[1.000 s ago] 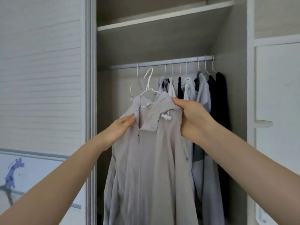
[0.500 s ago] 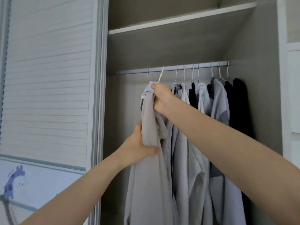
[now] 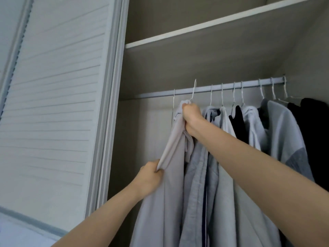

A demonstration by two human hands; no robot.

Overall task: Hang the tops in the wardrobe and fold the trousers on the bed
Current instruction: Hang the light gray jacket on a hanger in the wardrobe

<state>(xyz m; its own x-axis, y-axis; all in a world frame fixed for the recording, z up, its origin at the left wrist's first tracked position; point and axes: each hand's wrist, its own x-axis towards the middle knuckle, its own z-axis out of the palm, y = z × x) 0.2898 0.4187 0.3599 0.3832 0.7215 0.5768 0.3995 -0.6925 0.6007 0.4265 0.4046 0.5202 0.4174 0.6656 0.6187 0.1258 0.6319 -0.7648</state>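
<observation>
A pale grey top (image 3: 170,184) hangs on a white hanger (image 3: 193,91) whose hook reaches the wardrobe rail (image 3: 204,89). My right hand (image 3: 191,118) is closed around the top's collar and the hanger's neck, just under the rail. Lower down, my left hand (image 3: 149,177) grips the top's left edge in a fist. Whether the hook rests on the rail or is still held against it, I cannot tell. No trousers or bed are in view.
Several other tops (image 3: 252,139) in grey, white and black fill the rail to the right. An empty hanger hook (image 3: 174,98) hangs left of the held one. A shelf (image 3: 213,29) runs above the rail. The slatted sliding door (image 3: 53,104) stands at the left.
The top went from being held open in front of the wardrobe up to the rail. My right hand rose with the hanger; my left hand now bunches the fabric lower down.
</observation>
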